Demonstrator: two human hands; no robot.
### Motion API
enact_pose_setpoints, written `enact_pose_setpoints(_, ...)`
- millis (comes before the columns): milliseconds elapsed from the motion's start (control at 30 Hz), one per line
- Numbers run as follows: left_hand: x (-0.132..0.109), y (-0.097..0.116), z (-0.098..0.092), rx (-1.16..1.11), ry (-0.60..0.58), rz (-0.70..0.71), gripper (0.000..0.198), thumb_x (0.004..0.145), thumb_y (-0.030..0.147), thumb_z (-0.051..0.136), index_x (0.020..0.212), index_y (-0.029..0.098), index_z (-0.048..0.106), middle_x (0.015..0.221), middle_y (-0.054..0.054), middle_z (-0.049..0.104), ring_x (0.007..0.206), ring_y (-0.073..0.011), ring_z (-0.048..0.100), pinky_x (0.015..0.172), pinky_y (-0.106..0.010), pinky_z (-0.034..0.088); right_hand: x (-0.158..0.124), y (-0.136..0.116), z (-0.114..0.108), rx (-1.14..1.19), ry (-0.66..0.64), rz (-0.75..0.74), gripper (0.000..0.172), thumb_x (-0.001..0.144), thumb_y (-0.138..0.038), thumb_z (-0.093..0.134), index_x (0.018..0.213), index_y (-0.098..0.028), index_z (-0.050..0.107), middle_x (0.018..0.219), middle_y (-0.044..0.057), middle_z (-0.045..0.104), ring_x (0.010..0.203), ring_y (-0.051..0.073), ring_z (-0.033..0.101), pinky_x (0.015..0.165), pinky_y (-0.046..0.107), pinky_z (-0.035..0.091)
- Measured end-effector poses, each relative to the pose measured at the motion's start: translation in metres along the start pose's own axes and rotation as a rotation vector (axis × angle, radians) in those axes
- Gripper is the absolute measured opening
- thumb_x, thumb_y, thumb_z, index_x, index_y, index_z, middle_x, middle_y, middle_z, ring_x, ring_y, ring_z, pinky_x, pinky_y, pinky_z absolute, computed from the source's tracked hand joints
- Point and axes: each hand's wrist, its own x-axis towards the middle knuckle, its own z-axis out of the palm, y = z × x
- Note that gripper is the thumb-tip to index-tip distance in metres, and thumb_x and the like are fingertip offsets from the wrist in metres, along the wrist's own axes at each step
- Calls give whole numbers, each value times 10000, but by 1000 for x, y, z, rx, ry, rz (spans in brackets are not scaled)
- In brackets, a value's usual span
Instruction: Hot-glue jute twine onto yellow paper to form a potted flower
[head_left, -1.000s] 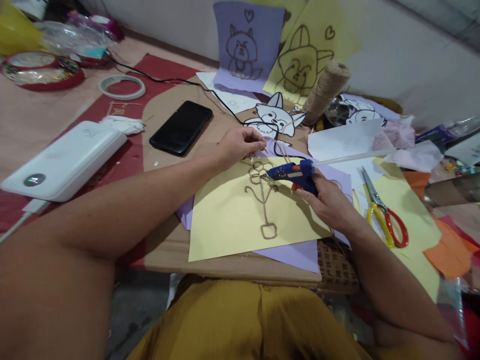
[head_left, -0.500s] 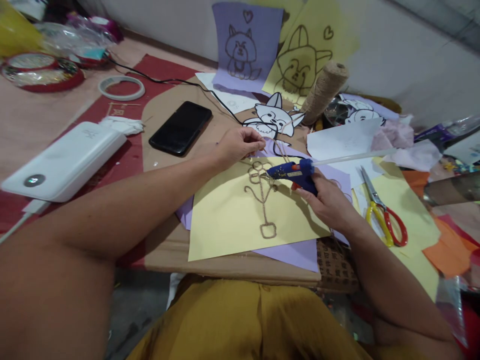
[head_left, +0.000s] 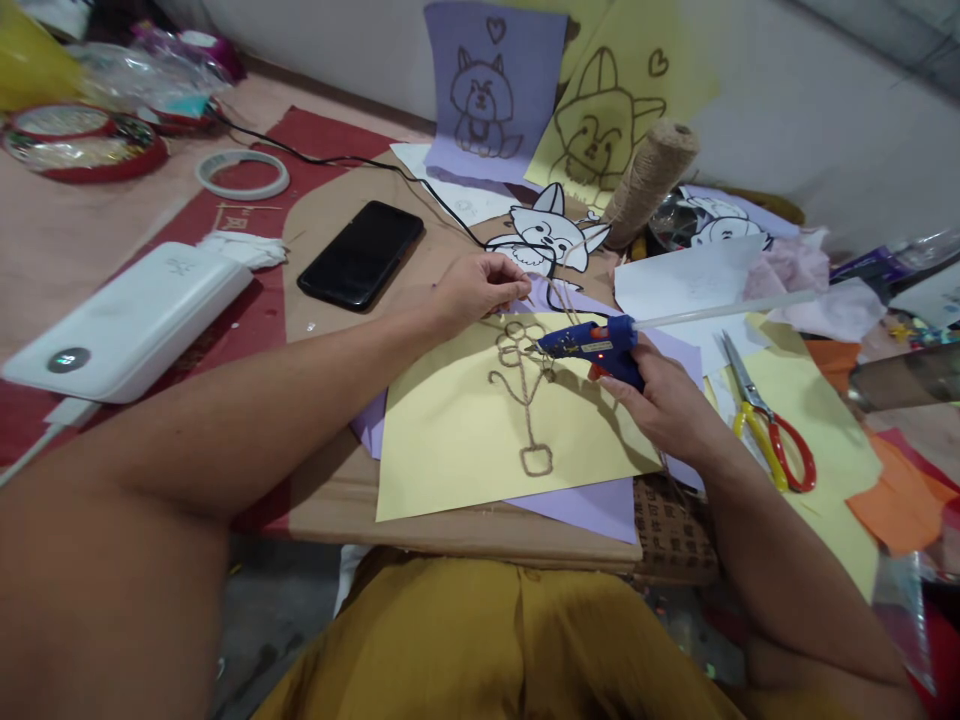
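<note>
My right hand [head_left: 667, 400] is wrapped round a blue hot glue gun [head_left: 589, 343], a long clear glue stick [head_left: 731, 309] poking out of its back. Its nozzle is over the upper part of a flower outline in brown twine [head_left: 527, 400] on a yellow sheet of paper [head_left: 450, 450]. Just past the sheet's top edge, my left hand [head_left: 491, 288] pinches the end of a strand of twine. That strand seems to run toward the twine spool [head_left: 651, 185] standing behind. Purple paper [head_left: 592, 508] lies under the yellow sheet.
Left of my hands are a black phone [head_left: 362, 255], a white power bank [head_left: 127, 320] and a tape roll [head_left: 242, 174]. Scissors [head_left: 769, 420] lie at the right. A paper fox cutout [head_left: 551, 235] and a black cable [head_left: 450, 212] sit behind; twine drawings on paper [head_left: 484, 90] lean on the wall.
The glue gun has shifted slightly to the right in my right hand, its nozzle still close to the twine flower. My left hand stays in place with its pinch.
</note>
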Motion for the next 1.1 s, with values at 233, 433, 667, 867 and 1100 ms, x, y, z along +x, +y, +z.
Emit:
enact_pose_setpoints(233,0,1,1,-4,0,12,79,841,128,738,794,134,676,575,27,557,506,-53,442,482,-207,291,1,-1,6,-23,-3,-37,272,974,-410,512,1147,-211,581,1103,123,719,988,309,681,818,401,516)
enact_pose_setpoints(433,1,-1,0,-11,6,9,85,834,116,736,781,138,674,572,29,556,498,-53,442,478,-211,287,1,2,4,-60,12,-81,247,979,-411,514,1108,-213,583,1059,115,722,940,304,683,765,389,512)
enact_pose_setpoints(667,-1,1,0,7,-1,12,76,841,137,743,793,144,685,585,24,559,503,-56,439,477,-215,281,0,1,5,-53,16,-67,256,976,-399,516,1129,-207,585,1078,120,718,950,310,675,777,391,500)
enact_pose_setpoints(867,-2,4,1,10,8,-1,90,843,113,734,779,130,673,583,28,557,495,-51,438,481,-215,279,-1,0,4,-53,-5,-72,258,979,-407,512,1123,-208,594,1104,123,712,981,311,673,802,393,500)
enact_pose_setpoints(1100,-1,1,1,-8,9,8,83,851,110,726,788,127,675,584,30,561,488,-45,426,479,-211,269,1,1,5,-16,14,-57,250,965,-395,524,1126,-212,584,1108,123,716,984,315,673,806,404,508)
